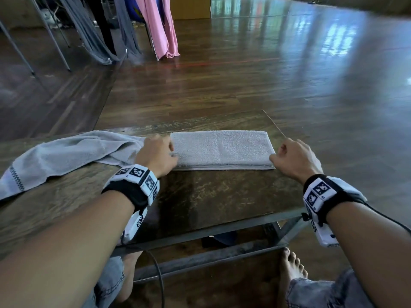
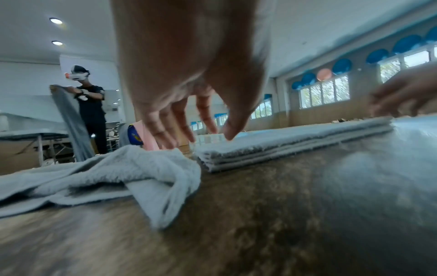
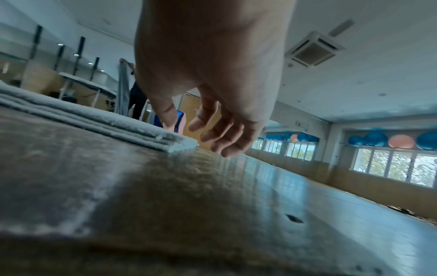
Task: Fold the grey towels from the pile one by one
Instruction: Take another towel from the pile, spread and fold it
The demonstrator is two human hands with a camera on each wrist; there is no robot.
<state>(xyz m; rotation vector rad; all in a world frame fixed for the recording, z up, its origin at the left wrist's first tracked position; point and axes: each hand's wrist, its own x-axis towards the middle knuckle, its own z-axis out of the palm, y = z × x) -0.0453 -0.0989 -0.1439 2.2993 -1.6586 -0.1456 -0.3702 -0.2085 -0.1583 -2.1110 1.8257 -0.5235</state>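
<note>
A grey towel [image 1: 222,150], folded into a long flat strip of several layers, lies across the far middle of the dark table. My left hand [image 1: 165,152] is at its left end; in the left wrist view that hand [image 2: 201,128] hangs with straight, spread fingers just over the folded towel's [image 2: 283,142] end, holding nothing. My right hand [image 1: 281,155] hovers at the right end. In the right wrist view this hand [image 3: 196,128] is loosely curled and empty beside the folded towel's [image 3: 94,119] corner. A second, unfolded grey towel [image 1: 62,156] [image 2: 106,177] lies crumpled to the left.
The worn table [image 1: 200,196] ends just right of my right hand, above a shiny wooden floor. Pink and grey cloths [image 1: 162,25] hang on racks at the back left. Another person [image 2: 91,104] holds up a grey cloth far behind. My bare feet are under the table.
</note>
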